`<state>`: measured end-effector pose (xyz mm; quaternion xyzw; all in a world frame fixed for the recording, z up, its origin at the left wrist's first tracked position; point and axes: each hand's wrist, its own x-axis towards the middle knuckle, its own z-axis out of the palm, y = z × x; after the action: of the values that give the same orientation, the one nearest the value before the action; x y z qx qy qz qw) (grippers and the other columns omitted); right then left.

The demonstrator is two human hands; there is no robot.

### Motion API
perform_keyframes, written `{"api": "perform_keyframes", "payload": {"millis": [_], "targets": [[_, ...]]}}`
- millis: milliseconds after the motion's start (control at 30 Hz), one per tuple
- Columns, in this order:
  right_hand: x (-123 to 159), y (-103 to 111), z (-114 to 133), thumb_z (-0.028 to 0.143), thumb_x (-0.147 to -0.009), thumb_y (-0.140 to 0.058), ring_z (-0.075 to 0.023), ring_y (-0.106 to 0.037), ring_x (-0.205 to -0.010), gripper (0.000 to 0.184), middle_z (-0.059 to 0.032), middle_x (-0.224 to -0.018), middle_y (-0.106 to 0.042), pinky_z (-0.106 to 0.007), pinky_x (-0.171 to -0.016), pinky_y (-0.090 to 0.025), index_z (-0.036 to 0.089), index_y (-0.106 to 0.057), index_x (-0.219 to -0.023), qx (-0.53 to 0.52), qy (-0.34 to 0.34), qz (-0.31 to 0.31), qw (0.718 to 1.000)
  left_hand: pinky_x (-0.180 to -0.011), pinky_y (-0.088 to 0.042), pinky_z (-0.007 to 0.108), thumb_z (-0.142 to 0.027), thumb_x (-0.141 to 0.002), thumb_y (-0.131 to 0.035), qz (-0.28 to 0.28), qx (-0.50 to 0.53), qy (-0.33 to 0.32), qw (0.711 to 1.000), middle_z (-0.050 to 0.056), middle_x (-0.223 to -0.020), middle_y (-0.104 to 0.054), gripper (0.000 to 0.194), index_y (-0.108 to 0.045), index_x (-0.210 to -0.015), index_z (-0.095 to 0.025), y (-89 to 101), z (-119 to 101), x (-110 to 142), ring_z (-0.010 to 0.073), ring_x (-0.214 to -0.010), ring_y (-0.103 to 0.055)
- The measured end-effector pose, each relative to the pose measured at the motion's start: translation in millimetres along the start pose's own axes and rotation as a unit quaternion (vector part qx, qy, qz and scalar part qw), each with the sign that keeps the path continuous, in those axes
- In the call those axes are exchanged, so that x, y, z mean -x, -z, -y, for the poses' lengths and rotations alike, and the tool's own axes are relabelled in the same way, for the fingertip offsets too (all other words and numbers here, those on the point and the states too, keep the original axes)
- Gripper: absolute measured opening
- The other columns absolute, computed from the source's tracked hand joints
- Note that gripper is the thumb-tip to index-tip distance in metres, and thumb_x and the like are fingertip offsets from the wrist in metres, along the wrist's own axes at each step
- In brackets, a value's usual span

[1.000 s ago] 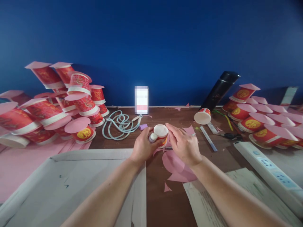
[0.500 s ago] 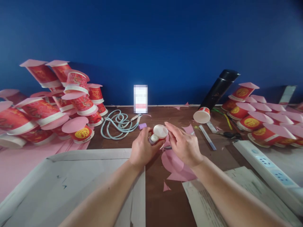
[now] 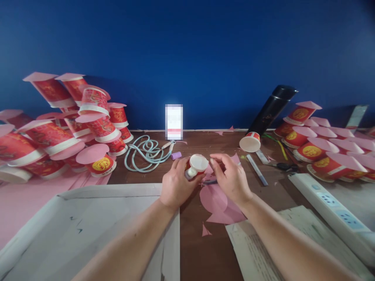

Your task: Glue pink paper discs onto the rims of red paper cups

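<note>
My left hand is wrapped round a small red paper cup whose white round end faces up. The same hand also holds a glue stick with a white tip against the cup's near left side. Just right of the cup's edge is my right hand, thumb and forefinger drawn together in a pinch, apart from the cup. Whether anything is between those fingertips cannot be made out. Below the hands lie pink paper pieces and a round pink cut-out. A purple cap lies left of the cup.
Red cups with pink paper tops are stacked at left and right. A pale blue cord, a lying cup, a black flask, a power strip and a white tray-like sheet surround the hands.
My right fingertips have moved off the cup's edge, slightly to the right. My left hand keeps its hold on the cup and glue stick. The view has shifted slightly.
</note>
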<state>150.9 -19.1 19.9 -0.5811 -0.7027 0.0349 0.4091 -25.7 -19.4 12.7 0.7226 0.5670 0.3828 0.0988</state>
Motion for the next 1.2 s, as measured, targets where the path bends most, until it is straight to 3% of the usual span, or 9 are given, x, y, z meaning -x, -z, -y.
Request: {"api": "perform_keyframes", "payload": {"millis": [233, 767, 1033, 1200], "targets": [[-1.1, 2.4, 1.2, 0.039, -0.092, -0.05, -0.0169, -0.065, -0.078, 0.02, -0.0027, -0.087, -0.07, -0.027, -0.065, -0.043, 0.023, -0.062, -0.089, 0.024, 0.003, -0.01, 1.0, -0.068, -0.049, 0.028, -0.05, -0.074, -0.068, -0.004, -0.01, -0.012, 1.0, 0.006, -0.108, -0.065, 0.049, -0.055, -0.113, -0.023, 0.7, -1.5, 0.9, 0.0223, -0.095, -0.064], [3.8, 6.5, 8.7, 0.032, -0.093, -0.051, -0.0138, -0.064, -0.073, 0.015, -0.0002, -0.084, -0.071, -0.024, -0.059, -0.038, 0.023, -0.063, -0.088, 0.088, 0.079, -0.022, 0.993, -0.062, -0.045, 0.027, -0.054, -0.076, -0.064, -0.019, -0.031, -0.013, 0.999, 0.005, -0.096, -0.064, 0.042, -0.055, -0.101, -0.021, -1.9, -0.7, 1.4, 0.0195, -0.082, -0.063], [7.3, 5.1, 20.8, 0.031, -0.093, -0.051, -0.0166, -0.063, -0.073, 0.013, -0.0029, -0.084, -0.069, -0.028, -0.063, -0.04, 0.021, -0.06, -0.09, 0.123, 0.134, -0.024, 0.983, -0.063, -0.044, 0.03, -0.051, -0.077, -0.062, -0.006, -0.026, 0.046, 0.999, 0.005, -0.095, -0.063, 0.036, -0.052, -0.097, -0.023, -0.8, -5.8, 1.9, 0.022, -0.082, -0.063], [10.9, -3.4, 18.9, 0.031, -0.091, -0.054, -0.0141, -0.063, -0.069, 0.011, -0.0009, -0.082, -0.068, -0.025, -0.059, -0.04, 0.021, -0.058, -0.092, 0.082, 0.113, -0.029, 0.99, -0.07, -0.046, 0.033, -0.052, -0.074, -0.065, -0.001, 0.005, 0.1, 0.995, 0.006, -0.099, -0.064, 0.04, -0.055, -0.099, -0.022, 1.6, -3.8, -1.7, 0.023, -0.087, -0.063]]}}
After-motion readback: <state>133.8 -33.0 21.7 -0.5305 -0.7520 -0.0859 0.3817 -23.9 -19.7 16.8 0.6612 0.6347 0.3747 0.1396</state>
